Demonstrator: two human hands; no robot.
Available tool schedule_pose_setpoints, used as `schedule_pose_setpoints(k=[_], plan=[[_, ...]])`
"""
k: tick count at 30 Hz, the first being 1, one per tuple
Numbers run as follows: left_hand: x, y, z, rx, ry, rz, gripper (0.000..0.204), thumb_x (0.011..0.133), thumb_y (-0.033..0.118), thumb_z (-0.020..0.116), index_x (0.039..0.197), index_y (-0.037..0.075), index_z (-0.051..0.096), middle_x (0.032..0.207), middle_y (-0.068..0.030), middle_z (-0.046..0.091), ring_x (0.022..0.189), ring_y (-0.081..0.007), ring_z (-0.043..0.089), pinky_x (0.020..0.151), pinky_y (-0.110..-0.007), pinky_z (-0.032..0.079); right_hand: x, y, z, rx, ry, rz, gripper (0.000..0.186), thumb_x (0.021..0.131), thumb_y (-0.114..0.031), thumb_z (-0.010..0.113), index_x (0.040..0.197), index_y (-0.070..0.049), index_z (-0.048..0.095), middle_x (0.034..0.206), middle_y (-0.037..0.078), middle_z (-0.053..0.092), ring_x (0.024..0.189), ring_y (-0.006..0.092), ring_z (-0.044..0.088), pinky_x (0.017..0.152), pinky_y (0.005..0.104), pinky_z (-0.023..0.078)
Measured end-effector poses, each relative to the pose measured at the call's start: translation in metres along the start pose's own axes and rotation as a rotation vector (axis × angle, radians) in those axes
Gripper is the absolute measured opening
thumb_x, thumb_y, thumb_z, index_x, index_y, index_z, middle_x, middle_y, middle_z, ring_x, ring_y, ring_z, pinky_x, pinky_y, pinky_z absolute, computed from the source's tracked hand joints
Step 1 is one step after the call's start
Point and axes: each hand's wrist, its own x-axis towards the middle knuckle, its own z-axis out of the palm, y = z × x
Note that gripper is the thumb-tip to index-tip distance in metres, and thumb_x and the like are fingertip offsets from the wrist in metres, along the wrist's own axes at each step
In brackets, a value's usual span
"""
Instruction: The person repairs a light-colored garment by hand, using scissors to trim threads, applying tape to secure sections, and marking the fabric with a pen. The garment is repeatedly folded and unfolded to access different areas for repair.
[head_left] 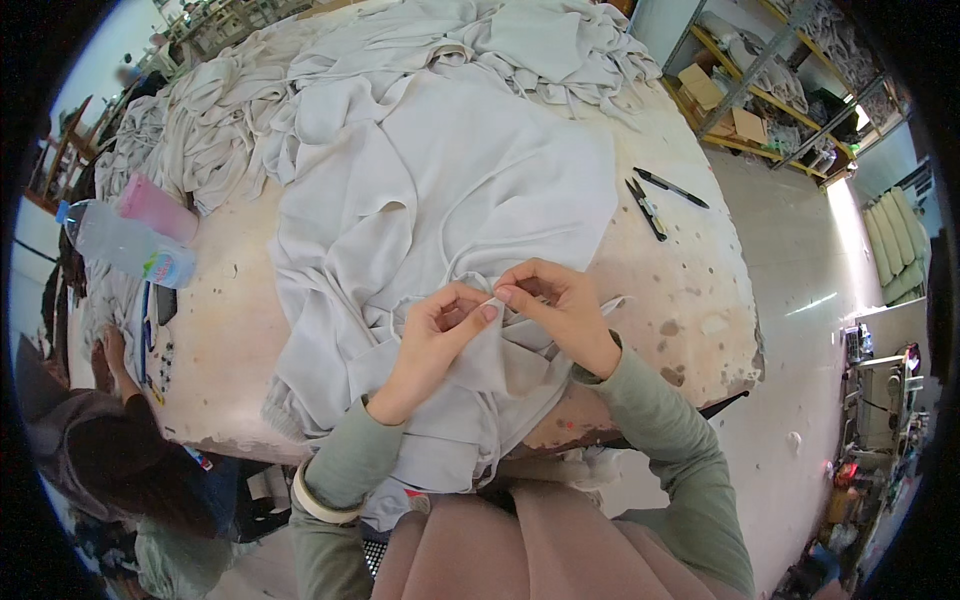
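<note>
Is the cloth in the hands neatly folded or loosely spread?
Loosely spread: the cloth lies across the table in uneven wrinkles.

A pale grey cloth (450,235) lay rumpled on the surface (700,290) across the middle of the frame, smoother toward the upper centre. Folds creased its left side, its lower end drooped past the near edge, and a bit near centre was pinched up.

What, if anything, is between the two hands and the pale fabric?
Nothing visible: the left hand and right hand both pinch the pale fabric. The black snips and pen lie off to its right on the table.
</note>
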Motion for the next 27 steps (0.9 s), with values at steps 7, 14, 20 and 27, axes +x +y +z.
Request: schedule_pose_setpoints(k=[7, 14, 20, 27], plan=[[0.001, 0.003, 0.003, 0.058, 0.082, 0.059, 0.014, 0.085, 0.011, 0.068, 0.093, -0.001, 0.067, 0.080, 0.0002, 0.065, 0.074, -0.0022, 0.053, 0.066, -0.018, 0.041, 0.002, -0.004, -0.003, 0.098, 0.013, 0.043, 0.019, 0.087, -0.017, 0.066, 0.095, 0.000, 0.066, 0.085, 0.003, 0.065, 0.076, 0.0088, 0.058, 0.070, 0.0237, 0.047], [-0.002, 0.003, 0.003, 0.066, 0.096, 0.044, 0.014, 0.083, 0.007, 0.068, 0.092, -0.003, 0.069, 0.083, -0.0033, 0.068, 0.075, -0.0051, 0.058, 0.070, -0.019, 0.045, -0.001, -0.007, 0.001, -0.208, -0.020, -0.148, 0.018, 0.089, -0.018, 0.064, 0.093, 0.000, 0.067, 0.080, 0.002, 0.064, 0.072, 0.0084, 0.057, 0.067, 0.0223, 0.046], [-0.007, 0.001, 0.007, 0.296, 0.122, 0.167, 0.013, 0.078, 0.003, 0.070, 0.091, -0.001, 0.070, 0.084, -0.0068, 0.070, 0.072, -0.0062, 0.059, 0.067, -0.019, 0.046, 0.002, 0.000, -0.008, 0.107, -0.148, 0.182, 0.020, 0.091, -0.019, 0.060, 0.090, 0.000, 0.065, 0.078, 0.000, 0.063, 0.069, 0.0069, 0.055, 0.065, 0.0212, 0.044], [-0.017, 0.004, 0.002, 0.976, 0.314, 0.895, 0.018, 0.068, 0.002, 0.077, 0.084, 0.007, 0.071, 0.057, -0.0036, 0.051, 0.046, -0.0128, 0.046, 0.042, -0.026, 0.034, 0.039, 0.018, -0.110, -0.836, 0.737, -0.358, 0.015, 0.088, -0.015, 0.059, 0.092, -0.002, 0.064, 0.086, 0.011, 0.063, 0.080, 0.0217, 0.060, 0.074, 0.0314, 0.046]])
